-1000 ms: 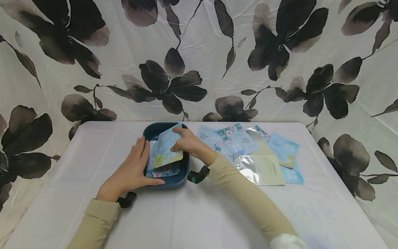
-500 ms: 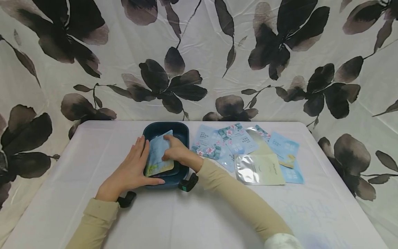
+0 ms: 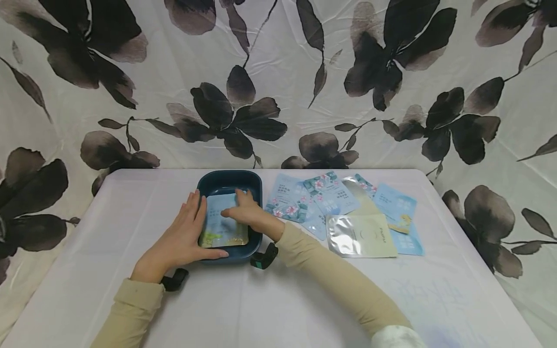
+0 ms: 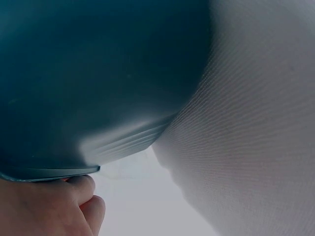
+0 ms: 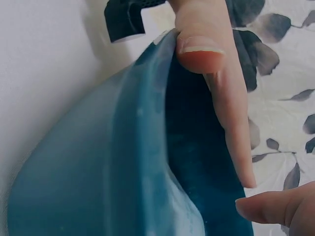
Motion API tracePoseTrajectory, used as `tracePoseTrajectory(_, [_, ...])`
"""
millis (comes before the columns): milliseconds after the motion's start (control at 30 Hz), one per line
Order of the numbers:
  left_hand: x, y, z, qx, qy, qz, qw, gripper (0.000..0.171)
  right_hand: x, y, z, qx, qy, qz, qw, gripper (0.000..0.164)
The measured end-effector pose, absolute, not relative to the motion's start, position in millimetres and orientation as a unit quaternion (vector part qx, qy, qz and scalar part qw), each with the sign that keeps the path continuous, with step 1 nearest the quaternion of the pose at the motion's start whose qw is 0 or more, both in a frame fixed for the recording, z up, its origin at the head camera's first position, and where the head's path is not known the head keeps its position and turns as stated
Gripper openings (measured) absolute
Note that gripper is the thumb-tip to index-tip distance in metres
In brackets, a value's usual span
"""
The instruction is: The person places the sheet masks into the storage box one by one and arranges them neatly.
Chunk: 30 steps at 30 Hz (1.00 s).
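Observation:
A dark blue rectangular tub point(image 3: 230, 178) stands at the table's back, left of centre. Inside lies a light blue sachet point(image 3: 222, 224) with yellow-green flowers near its bottom edge, flat, its face up. My left hand point(image 3: 180, 237) lies against the tub's left side with straight fingers, its thumb along the front rim. Over the sachet's upper right part is my right hand point(image 3: 252, 212), thumb and forefinger spread apart; whether the fingertips touch it cannot be told. In the right wrist view, the left thumb point(image 5: 202, 56) rests on the rim and the right thumb point(image 5: 263, 205) is straight.
Right of the tub lie several overlapping sachets: blue floral ones point(image 3: 287, 198), a pale green and silver one point(image 3: 361, 236) and a blue one with yellow print point(image 3: 395, 208). A floral cloth point(image 3: 304, 72) hangs behind the white table point(image 3: 278, 299).
The right hand has brought the light blue sachet left and down into the tub. The sachet now lies flat, and the right thumb and forefinger have spread. The left hand has stayed in place.

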<state>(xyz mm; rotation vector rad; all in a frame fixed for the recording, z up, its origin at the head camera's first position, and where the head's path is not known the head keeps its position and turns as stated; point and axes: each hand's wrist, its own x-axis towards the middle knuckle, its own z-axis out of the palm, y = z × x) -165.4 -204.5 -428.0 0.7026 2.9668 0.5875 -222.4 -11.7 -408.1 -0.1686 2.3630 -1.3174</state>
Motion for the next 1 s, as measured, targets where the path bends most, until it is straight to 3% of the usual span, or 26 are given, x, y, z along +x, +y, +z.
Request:
tracePoseTrajectory(500, [-164.6, -204.6, -427.2, 0.226, 0.956, 0.186, 0.018, 0.139, -226.9, -2.7, -390.8, -0.09, 0.841, -0.487, 0.217, 0.075])
tracePoseTrajectory(1000, [-165.1, -204.0, -426.9, 0.214, 0.958, 0.189, 0.024, 0.141, -246.0, 45.9, -350.4, -0.11, 0.83, -0.513, 0.191, 0.063])
